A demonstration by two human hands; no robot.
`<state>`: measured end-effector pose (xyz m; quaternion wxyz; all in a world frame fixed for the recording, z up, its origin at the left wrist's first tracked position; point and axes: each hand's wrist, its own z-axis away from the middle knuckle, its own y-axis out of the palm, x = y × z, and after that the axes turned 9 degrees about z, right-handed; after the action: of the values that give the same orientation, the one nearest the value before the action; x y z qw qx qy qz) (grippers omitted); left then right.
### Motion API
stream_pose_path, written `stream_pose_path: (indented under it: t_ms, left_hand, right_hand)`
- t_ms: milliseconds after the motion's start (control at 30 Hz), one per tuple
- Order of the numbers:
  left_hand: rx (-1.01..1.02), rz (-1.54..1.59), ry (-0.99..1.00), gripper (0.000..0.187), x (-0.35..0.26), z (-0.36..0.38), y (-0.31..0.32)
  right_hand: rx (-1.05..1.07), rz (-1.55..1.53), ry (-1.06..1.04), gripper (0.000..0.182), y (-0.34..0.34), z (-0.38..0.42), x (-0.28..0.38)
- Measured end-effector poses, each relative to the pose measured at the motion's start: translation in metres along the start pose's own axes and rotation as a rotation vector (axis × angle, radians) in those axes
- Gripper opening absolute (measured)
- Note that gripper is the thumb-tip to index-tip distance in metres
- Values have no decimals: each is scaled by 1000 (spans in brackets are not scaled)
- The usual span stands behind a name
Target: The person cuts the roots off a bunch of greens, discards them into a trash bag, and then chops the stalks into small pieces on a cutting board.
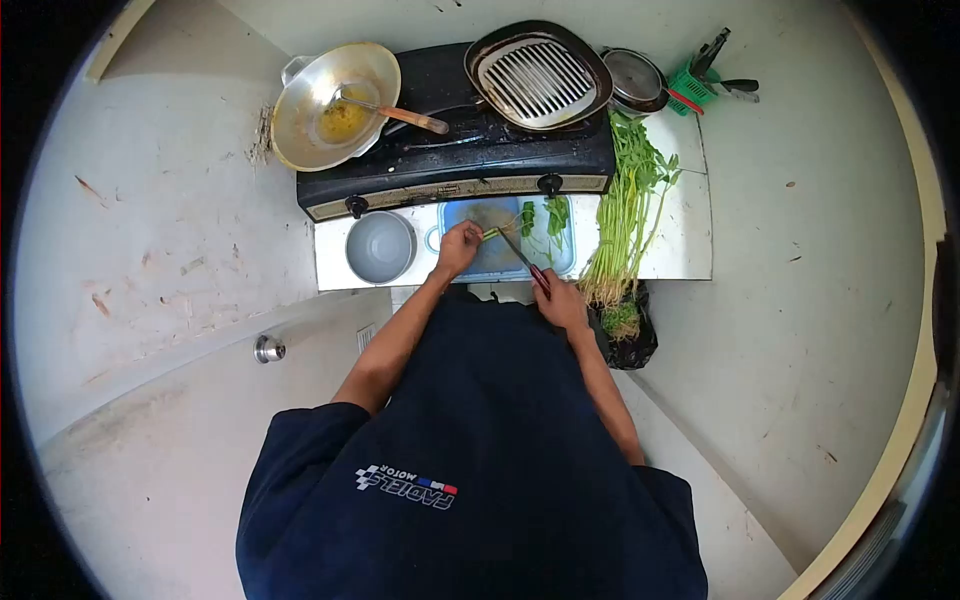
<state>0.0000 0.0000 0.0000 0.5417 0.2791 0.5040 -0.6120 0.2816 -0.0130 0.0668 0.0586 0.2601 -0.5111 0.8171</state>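
On the blue cutting board (483, 266), my left hand (459, 249) pinches a short bunch of green stalks (490, 234). My right hand (563, 304) is wrapped round the dark red handle of a knife (519, 252), whose blade points up and left with its tip by the stalks. Cut leafy greens (557, 216) lie on the right part of the board. A grey bowl (381, 247) sits left of the board.
Behind the board stands a black stove (460, 165) with a wok (290, 125) and a grill pan (537, 77). Long leafy stalks (625, 215) lie at the right, near a lidded pot (634, 77) and a green basket (690, 90) with utensils.
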Motion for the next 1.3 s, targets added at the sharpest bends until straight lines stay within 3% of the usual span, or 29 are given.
stream_pose_path:
  t_ms: [167, 267, 800, 1300]
  left_hand:
    - [-71, -112, 287, 10, -4, 15, 3]
    - [-46, -129, 362, 12, -10, 15, 3]
    - [-92, -250, 302, 12, -6, 27, -4]
    - [-52, -309, 369, 22, -4, 30, -14]
  right_hand:
    - [24, 36, 2, 34, 2, 13, 8]
    - [45, 12, -47, 35, 10, 5, -5]
    - [108, 181, -183, 34, 18, -3, 13]
    - [102, 229, -136, 39, 51, 2, 24]
